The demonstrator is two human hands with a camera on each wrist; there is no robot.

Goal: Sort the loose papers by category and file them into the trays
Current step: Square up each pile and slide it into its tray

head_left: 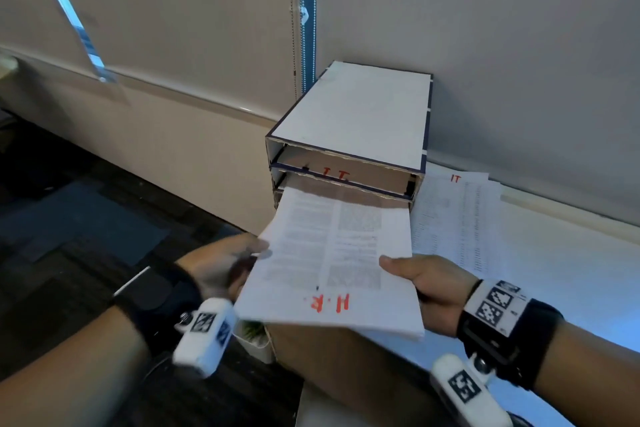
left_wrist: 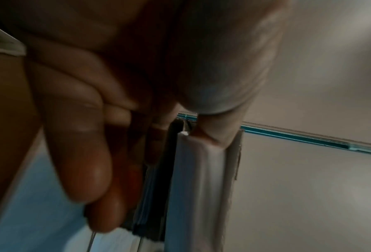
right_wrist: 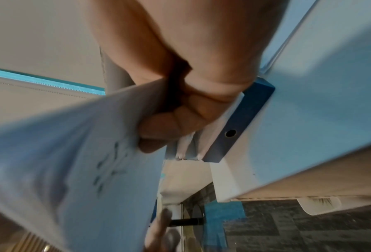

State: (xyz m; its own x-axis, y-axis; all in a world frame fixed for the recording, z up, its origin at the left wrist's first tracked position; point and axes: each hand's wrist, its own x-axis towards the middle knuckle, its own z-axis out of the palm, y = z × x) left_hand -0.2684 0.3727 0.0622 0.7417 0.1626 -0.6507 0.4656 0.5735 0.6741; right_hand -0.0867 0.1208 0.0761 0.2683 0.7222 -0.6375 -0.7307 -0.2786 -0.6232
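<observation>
A thin stack of printed papers marked "H.R." in red (head_left: 332, 260) has its far end inside a lower slot of the stacked cardboard tray unit (head_left: 356, 114). My left hand (head_left: 225, 263) pinches the stack's left edge, thumb on top. My right hand (head_left: 419, 277) grips its right edge, thumb on top and fingers underneath. The slot above carries a red "IT" label (head_left: 334, 174). In the right wrist view my fingers (right_wrist: 169, 126) curl under the papers' (right_wrist: 72, 162) blue-tinted underside. The left wrist view is blurred, with my fingers (left_wrist: 83, 153) beside the papers' edge (left_wrist: 193, 187).
A loose pile of papers marked "IT" (head_left: 457, 218) lies on the white table (head_left: 571, 270) right of the trays. Wall and window blinds (head_left: 173, 10) rise behind. Dark carpet (head_left: 86, 218) lies to the left, below the table edge.
</observation>
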